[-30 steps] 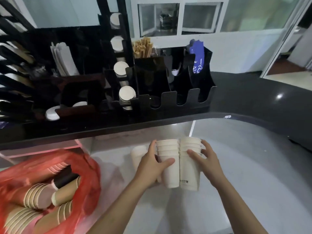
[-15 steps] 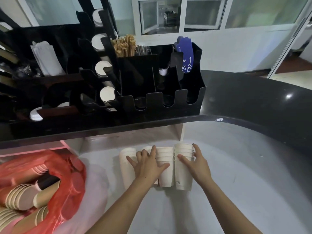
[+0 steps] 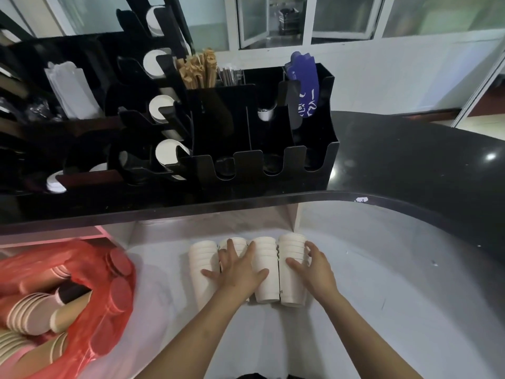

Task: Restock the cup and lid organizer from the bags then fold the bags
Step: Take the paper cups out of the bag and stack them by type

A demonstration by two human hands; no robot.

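Centrally, four stacks of white cups (image 3: pixel 263 269) stand side by side on the white counter (image 3: pixel 382 283), long axes upright. My left hand (image 3: pixel 239 270) lies flat, fingers spread, over the middle stacks; my right hand (image 3: pixel 314 272) wraps the rightmost stack. The black organizer (image 3: pixel 262 165) sits beyond and above, on the black ledge (image 3: pixel 410 170), whose overhanging edge I judge must be cleared on lifting. Leftward, well apart, the red bag (image 3: pixel 109 310) holds brown cups (image 3: pixel 30 313).
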